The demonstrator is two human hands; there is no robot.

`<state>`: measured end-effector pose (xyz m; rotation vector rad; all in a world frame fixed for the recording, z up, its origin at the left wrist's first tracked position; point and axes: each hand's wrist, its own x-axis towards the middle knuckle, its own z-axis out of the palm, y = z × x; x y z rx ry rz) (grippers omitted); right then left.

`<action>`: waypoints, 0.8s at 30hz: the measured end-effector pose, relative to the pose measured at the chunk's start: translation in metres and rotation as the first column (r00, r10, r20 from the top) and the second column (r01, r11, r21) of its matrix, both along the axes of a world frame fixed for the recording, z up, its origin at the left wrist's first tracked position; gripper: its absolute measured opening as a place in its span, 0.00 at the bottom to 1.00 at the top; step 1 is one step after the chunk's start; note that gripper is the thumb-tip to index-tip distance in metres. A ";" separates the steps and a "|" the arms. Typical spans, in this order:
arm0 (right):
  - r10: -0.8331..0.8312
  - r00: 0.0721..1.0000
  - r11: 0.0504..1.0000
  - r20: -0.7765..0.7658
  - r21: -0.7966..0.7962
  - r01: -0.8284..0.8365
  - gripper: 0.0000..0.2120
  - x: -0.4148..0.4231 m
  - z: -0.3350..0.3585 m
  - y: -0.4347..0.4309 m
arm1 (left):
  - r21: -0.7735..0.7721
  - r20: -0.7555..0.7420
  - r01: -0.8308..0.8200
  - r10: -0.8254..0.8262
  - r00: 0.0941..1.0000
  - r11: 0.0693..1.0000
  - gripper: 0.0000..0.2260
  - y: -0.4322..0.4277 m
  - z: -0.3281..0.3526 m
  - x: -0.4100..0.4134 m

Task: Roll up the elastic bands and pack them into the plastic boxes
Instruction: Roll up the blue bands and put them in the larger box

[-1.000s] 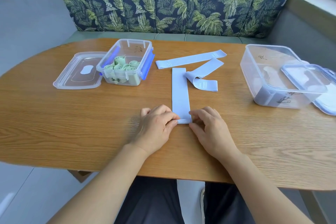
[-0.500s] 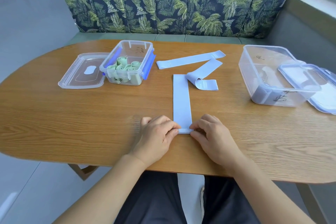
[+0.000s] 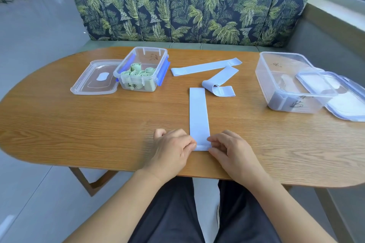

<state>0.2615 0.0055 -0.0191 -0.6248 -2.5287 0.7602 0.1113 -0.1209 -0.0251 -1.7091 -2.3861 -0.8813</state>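
Left hand [image 3: 171, 152] and right hand [image 3: 233, 154] pinching near end of pale blue elastic band [image 3: 198, 114], flat on oval wooden surface [image 3: 79, 124]. Beyond: folded band [image 3: 217, 85], long band [image 3: 205, 66], small box [image 3: 150, 48] of green rolls [image 3: 136, 72], large clear box [image 3: 286, 102], leaf-print sofa [image 3: 187, 10].

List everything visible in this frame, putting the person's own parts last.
flat band: one, pale blue, table centre, near end just folded over
loose bands: two, pale blue, beyond it; one flat, one folded on itself
small box: one, clear with blue latches, far left, open
green rolls: about five, pale green, inside small box
small lid: one, clear, left of small box
large box: one, clear, right side, open; contents unclear
large lid: one, clear, blue-trimmed, leaning on large box
table: one, wood
sofa: one, leaf print, behind table
left hand: pinches flat band's near end
right hand: pinches the same end
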 end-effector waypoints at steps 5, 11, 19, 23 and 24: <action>-0.008 1.000 1.000 0.008 -0.007 0.008 0.07 -0.004 0.000 -0.001 | -0.032 -0.043 0.014 -0.016 0.999 0.999 0.12 0.004 0.005 -0.005; 0.024 0.999 0.999 0.035 -0.022 -0.024 0.05 -0.008 0.002 0.008 | -0.093 0.038 0.045 -0.042 0.998 0.995 0.05 0.002 0.010 -0.004; -0.005 0.999 0.998 0.039 -0.064 0.007 0.07 -0.008 0.004 0.004 | -0.193 0.131 0.017 0.009 0.991 0.981 0.05 0.006 0.018 -0.004; -0.061 0.996 0.990 0.065 -0.126 0.069 0.07 -0.009 0.006 0.000 | -0.226 0.099 0.013 0.009 0.995 0.974 0.07 0.006 0.019 -0.004; -0.068 0.995 0.988 0.076 -0.135 0.078 0.06 -0.010 0.007 0.000 | -0.219 0.098 0.017 0.005 0.995 0.976 0.07 0.005 0.019 -0.003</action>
